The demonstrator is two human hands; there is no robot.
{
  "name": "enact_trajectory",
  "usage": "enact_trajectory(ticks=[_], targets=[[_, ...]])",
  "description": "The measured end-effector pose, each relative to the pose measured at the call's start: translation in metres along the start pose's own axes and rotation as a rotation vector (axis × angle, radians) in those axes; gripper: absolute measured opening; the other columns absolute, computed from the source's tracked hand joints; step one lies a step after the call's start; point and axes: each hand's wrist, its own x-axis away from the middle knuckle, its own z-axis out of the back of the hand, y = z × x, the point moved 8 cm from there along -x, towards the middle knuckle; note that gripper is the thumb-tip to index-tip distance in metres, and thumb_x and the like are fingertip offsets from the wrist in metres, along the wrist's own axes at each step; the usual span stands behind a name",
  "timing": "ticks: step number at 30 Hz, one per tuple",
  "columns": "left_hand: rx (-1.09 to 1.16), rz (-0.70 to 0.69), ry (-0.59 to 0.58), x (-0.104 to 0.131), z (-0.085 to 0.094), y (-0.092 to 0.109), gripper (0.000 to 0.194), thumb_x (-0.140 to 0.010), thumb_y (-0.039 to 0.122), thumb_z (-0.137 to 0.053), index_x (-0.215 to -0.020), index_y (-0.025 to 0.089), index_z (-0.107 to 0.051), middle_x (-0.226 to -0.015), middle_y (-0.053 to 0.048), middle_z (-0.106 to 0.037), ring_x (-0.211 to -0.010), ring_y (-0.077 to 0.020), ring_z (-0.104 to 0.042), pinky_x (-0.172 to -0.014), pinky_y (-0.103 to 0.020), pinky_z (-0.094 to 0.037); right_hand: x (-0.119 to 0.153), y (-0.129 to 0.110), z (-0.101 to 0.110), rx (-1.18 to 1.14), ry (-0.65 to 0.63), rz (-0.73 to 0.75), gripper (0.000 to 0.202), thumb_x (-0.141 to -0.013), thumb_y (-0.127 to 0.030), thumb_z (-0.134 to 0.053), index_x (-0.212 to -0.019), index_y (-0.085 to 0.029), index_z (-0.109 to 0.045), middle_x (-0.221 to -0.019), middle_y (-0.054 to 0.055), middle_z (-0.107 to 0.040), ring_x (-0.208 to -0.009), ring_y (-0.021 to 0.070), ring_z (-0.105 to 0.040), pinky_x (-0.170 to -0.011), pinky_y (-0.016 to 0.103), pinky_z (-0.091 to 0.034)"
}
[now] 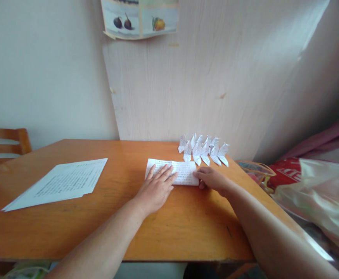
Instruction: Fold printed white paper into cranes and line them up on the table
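Note:
A folded sheet of printed paper [184, 169] lies crosswise near the middle of the wooden table [123, 228]. My left hand [157, 188] rests flat on its left half, fingers spread. At the sheet's right end, my right hand [211, 179] pinches the edge between thumb and fingers. Just behind the sheet stand several folded paper birds [197, 150], grouped in rows with print on them. To the left lies a stack of printed sheets [67, 180], slightly fanned.
A wall with a fruit picture [140, 23] rises behind the table. A wooden chair [24, 141] stands at the far left. Beyond the table's right edge are a red bag [286, 173] and a pale plastic bag [326, 193].

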Motion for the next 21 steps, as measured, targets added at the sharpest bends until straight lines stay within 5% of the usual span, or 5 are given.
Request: enact_trajectory(ticks=[4, 6, 12, 21], targets=[[0.047, 0.024, -0.050, 0.001, -0.008, -0.003, 0.050, -0.100, 0.036, -0.036, -0.150, 0.029, -0.034, -0.160, -0.004, -0.028, -0.149, -0.0234, -0.017, -0.120, -0.053, -0.009, 0.005, -0.020, 0.029, 0.252, 0.375, 0.218, 0.020, -0.086, -0.037, -0.057, -0.092, -0.020, -0.064, -0.091, 0.006, -0.069, -0.078, 0.0187, -0.062, -0.070, 0.030, -0.044], [0.081, 0.026, -0.067, 0.001, -0.008, -0.002, 0.050, -0.100, 0.036, -0.036, -0.150, 0.028, -0.034, -0.160, -0.006, -0.029, -0.149, -0.0242, -0.020, -0.120, -0.053, -0.012, 0.013, -0.033, 0.029, 0.337, 0.417, 0.352, 0.022, -0.089, -0.036, -0.056, -0.100, -0.021, -0.067, -0.100, 0.007, -0.068, -0.086, 0.0201, -0.062, -0.076, 0.032, -0.045], [0.156, 0.031, -0.073, 0.002, -0.009, -0.003, 0.051, -0.098, 0.038, -0.042, -0.148, 0.027, -0.039, -0.157, -0.008, -0.035, -0.146, -0.0240, -0.029, -0.118, -0.050, -0.021, 0.037, -0.064, -0.019, 0.567, 0.152, 0.657, 0.026, -0.094, -0.031, -0.053, -0.111, -0.023, -0.070, -0.110, 0.009, -0.068, -0.105, 0.0241, -0.057, -0.093, 0.038, -0.042], [0.203, 0.061, -0.136, 0.002, -0.012, -0.005, 0.048, -0.100, 0.038, -0.036, -0.147, 0.027, -0.040, -0.155, -0.007, -0.039, -0.144, -0.0240, -0.033, -0.117, -0.051, -0.021, 0.041, -0.062, -0.040, 0.690, 0.042, 0.634, 0.025, -0.093, -0.024, -0.053, -0.113, -0.023, -0.068, -0.106, 0.008, -0.068, -0.103, 0.0219, -0.058, -0.090, 0.033, -0.041]])
